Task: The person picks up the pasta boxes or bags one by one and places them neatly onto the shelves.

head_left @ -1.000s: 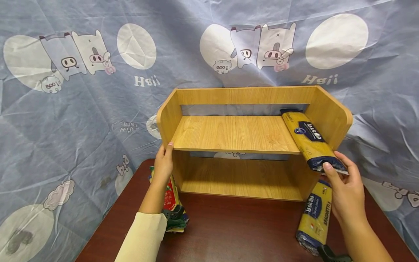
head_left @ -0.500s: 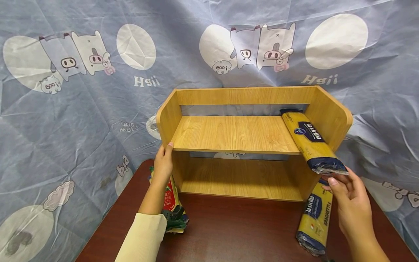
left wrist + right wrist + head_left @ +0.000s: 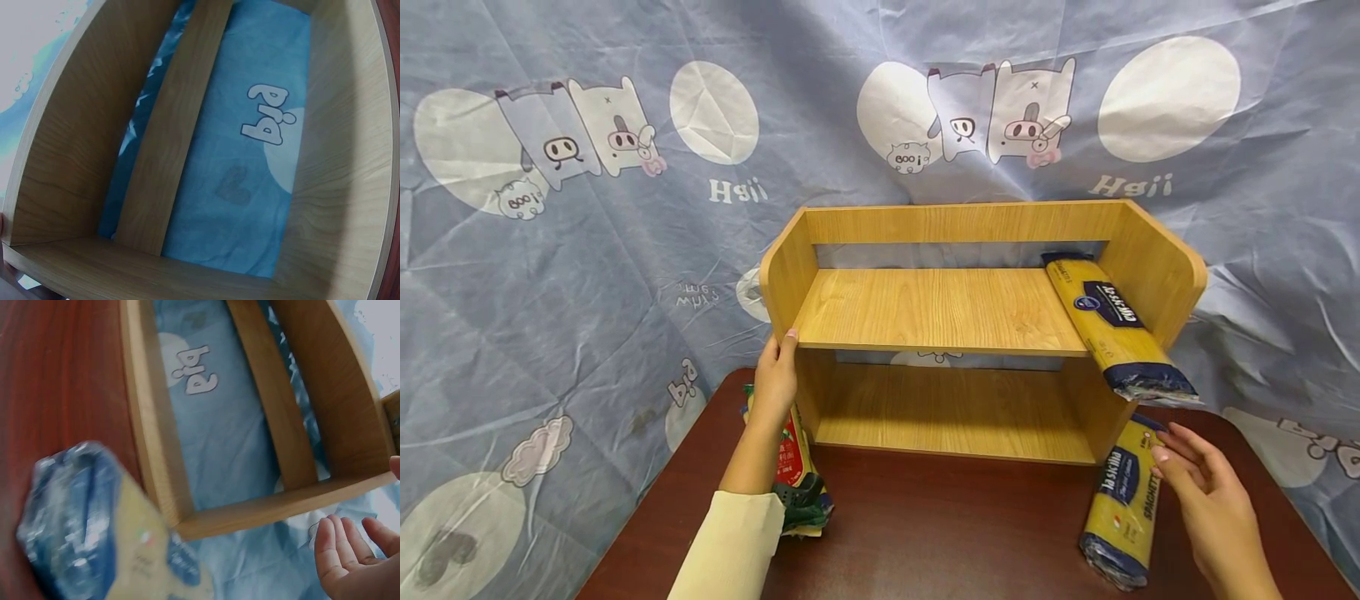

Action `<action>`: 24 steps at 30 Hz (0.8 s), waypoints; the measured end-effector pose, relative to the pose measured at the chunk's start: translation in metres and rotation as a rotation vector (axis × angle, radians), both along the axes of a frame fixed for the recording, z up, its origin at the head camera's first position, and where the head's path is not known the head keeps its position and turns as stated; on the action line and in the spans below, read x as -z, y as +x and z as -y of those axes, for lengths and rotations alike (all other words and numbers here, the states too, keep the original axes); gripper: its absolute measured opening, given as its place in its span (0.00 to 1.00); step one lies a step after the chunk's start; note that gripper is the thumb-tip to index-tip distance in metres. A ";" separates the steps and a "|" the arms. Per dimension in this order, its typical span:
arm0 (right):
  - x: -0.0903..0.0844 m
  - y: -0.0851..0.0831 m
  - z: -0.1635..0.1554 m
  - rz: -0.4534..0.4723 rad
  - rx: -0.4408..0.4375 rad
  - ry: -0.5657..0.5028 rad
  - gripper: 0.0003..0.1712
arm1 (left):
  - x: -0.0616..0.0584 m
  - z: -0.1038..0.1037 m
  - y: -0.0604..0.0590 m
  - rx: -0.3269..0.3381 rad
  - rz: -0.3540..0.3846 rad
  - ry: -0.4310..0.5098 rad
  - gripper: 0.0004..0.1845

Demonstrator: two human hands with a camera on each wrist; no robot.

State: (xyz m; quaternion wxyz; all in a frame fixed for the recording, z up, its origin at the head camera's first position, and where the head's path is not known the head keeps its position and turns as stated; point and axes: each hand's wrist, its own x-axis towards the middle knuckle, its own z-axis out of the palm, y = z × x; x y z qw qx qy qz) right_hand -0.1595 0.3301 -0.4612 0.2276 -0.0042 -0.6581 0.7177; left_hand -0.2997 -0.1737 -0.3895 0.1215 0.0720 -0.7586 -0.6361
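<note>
My left hand (image 3: 776, 377) grips the left side panel of a two-tier wooden shelf (image 3: 925, 307), thumb on its front edge. A yellow-and-navy spaghetti pack (image 3: 1092, 310) lies on the upper tier against the right panel, its near end jutting past the front edge. Another spaghetti pack (image 3: 1118, 508) leans beside the shelf's lower right, above the table. My right hand (image 3: 1213, 500) is just right of this pack, fingers loosely extended and holding nothing. In the right wrist view, the right hand's fingers (image 3: 337, 545) show apart from the lower pack (image 3: 134, 540).
A red, yellow and green pasta package (image 3: 792, 457) stands by the shelf's left side, partly behind my left forearm. The dark red-brown table (image 3: 955, 525) extends in front. A blue printed cloth (image 3: 865, 100) hangs behind and around.
My right hand has let go of the upper spaghetti pack's near end and moved down beside the lower pack. The upper pack stays in place. My left hand keeps its grip on the shelf.
</note>
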 end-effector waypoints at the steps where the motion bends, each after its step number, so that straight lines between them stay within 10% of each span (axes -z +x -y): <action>1: 0.004 0.001 -0.002 0.019 0.001 0.006 0.25 | 0.000 0.000 0.000 -0.002 0.000 0.000 0.34; 8: 0.026 0.006 -0.012 0.140 0.009 0.052 0.24 | -0.001 -0.001 0.002 -0.004 -0.010 0.011 0.34; 17: 0.037 -0.002 -0.019 0.675 0.130 0.461 0.52 | 0.000 -0.001 0.001 -0.010 -0.046 0.005 0.32; 24: 0.052 -0.007 -0.031 0.819 0.027 0.605 0.61 | 0.000 -0.002 0.001 -0.013 -0.029 0.000 0.32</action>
